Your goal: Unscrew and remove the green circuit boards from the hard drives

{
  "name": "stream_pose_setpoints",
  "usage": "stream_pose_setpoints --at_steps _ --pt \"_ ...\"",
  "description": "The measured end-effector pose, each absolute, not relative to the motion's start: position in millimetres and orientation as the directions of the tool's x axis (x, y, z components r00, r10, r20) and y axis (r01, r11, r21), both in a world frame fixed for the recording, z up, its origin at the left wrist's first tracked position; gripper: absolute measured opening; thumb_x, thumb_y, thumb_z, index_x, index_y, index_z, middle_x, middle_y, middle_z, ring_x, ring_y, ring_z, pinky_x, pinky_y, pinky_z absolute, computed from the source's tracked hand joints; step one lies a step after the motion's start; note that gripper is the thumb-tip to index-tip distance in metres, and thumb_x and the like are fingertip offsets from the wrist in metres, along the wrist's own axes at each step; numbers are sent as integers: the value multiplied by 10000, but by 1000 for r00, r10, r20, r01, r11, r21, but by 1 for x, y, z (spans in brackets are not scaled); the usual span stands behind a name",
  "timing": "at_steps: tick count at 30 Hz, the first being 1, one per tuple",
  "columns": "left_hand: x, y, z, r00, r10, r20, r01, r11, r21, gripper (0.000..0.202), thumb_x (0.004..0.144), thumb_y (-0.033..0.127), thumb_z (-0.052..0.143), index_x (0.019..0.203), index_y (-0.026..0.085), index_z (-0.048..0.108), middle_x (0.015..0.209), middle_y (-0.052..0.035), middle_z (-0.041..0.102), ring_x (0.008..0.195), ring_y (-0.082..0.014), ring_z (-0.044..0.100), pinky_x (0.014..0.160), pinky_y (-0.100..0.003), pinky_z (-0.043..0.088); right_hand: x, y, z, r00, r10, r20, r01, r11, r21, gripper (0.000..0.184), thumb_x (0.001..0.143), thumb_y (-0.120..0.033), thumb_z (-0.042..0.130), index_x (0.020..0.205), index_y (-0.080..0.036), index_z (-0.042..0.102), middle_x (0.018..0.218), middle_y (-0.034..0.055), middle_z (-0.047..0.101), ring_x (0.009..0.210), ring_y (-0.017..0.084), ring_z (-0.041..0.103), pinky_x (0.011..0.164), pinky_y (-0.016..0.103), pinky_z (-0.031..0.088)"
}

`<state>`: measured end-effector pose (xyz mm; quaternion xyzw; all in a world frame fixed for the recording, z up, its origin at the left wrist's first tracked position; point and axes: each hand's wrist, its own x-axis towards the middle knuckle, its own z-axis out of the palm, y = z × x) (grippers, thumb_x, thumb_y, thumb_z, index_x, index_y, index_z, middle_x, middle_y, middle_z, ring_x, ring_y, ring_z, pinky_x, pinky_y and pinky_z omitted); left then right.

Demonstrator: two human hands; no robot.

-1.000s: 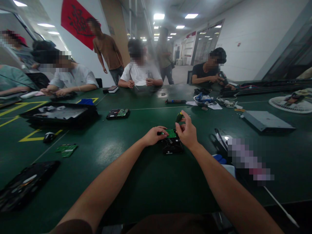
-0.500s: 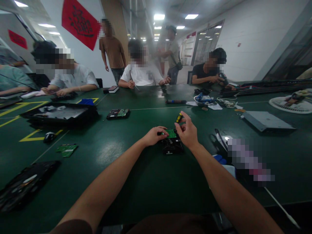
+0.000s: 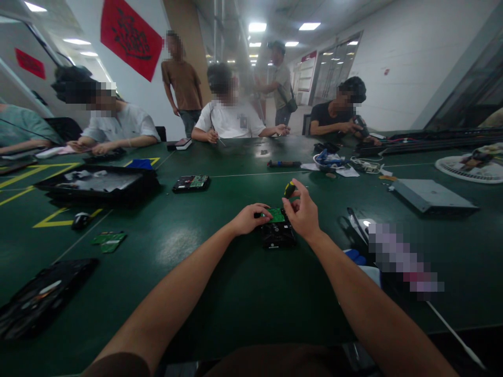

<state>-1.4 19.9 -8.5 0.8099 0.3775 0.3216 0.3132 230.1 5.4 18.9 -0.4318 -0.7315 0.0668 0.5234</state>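
Note:
A black hard drive (image 3: pixel 278 235) with a green circuit board (image 3: pixel 276 214) on its far half lies on the table in front of me. My left hand (image 3: pixel 252 219) grips the drive's left side, its fingertips resting on the board. In my right hand (image 3: pixel 302 212), at the drive's right far corner, a screwdriver (image 3: pixel 290 189) with a yellow and black handle stands tilted between thumb and fingers. The screwdriver's shaft and tip are hidden by the hand.
A second drive (image 3: pixel 191 183) lies farther left, near a black tray (image 3: pixel 98 186). Loose green boards (image 3: pixel 110 242) and a black casing (image 3: pixel 43 298) are at left. On the right are a grey metal box (image 3: pixel 434 196) and a bowl of blue items (image 3: pixel 329 160). Several people sit across the table.
The screwdriver handle has turned slightly in my right hand. My left hand and the hard drive stay in place. Across the table, a seated person's hand has moved right.

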Motion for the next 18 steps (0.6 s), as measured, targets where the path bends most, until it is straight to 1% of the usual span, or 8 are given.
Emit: stream_pose_setpoints --at_steps 4,11,15,18 --pt "0 20 -8 504 811 297 399 -524 753 130 903 247 715 1004 225 793 1318 -93 667 1257 -246 611 1147 -481 412 230 6 18 -84 704 706 555 621 -554 661 958 -292 584 1563 -267 319 1185 106 693 629 149 653 621 347 610" --pt "0 20 -9 507 810 296 392 -522 757 130 903 254 718 1004 225 794 1322 -95 666 1256 -245 613 1144 -475 414 230 6 18 -90 685 723 578 627 -522 643 956 -329 605 1548 -283 358 1222 120 676 708 188 682 631 374 630" --pt "-1 21 -9 512 805 300 381 -526 760 126 904 257 716 997 224 795 1314 -96 670 1267 -247 607 1148 -466 410 230 5 19 -88 708 700 572 611 -547 665 966 -297 570 1576 -287 306 1162 104 690 642 174 671 643 396 640" --pt "-1 21 -9 516 804 295 386 -525 758 129 906 259 715 1002 224 792 1310 -96 669 1269 -245 605 1147 -465 409 230 4 19 -91 708 700 574 612 -544 669 965 -301 574 1577 -283 303 1133 94 688 595 159 646 645 407 641"
